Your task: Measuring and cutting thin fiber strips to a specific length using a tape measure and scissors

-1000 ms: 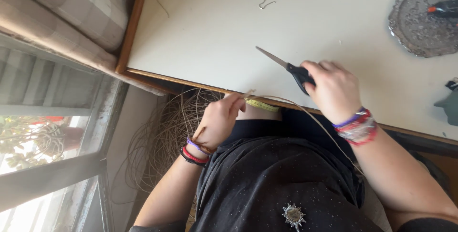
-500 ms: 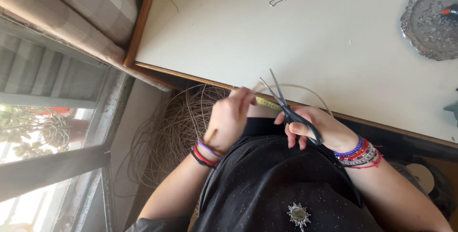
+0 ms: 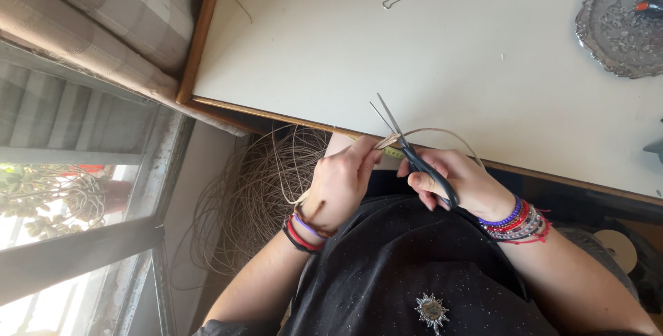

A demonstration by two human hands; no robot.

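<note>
A thin tan cord (image 3: 442,133) looped at the worktop (image 3: 442,53) edge, pinched in the left hand (image 3: 343,183) grip. The right hand (image 3: 452,183) gripped black scissors (image 3: 413,156), blades parted around it. A silver tray (image 3: 615,29) held small bits.

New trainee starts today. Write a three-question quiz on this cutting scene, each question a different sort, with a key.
1. True or false: the scissors are held in the right hand.
2. Multiple choice: what does the left hand pinch at the blades? A) a metal hook B) a thin tan cord C) a silver tray
3. Short answer: where does the big coil of cord lie, seen against the table?

Key
1. True; the blades stand open around the cord.
2. B
3. Below the table's near edge, on the left hand's side, by the window.
</note>
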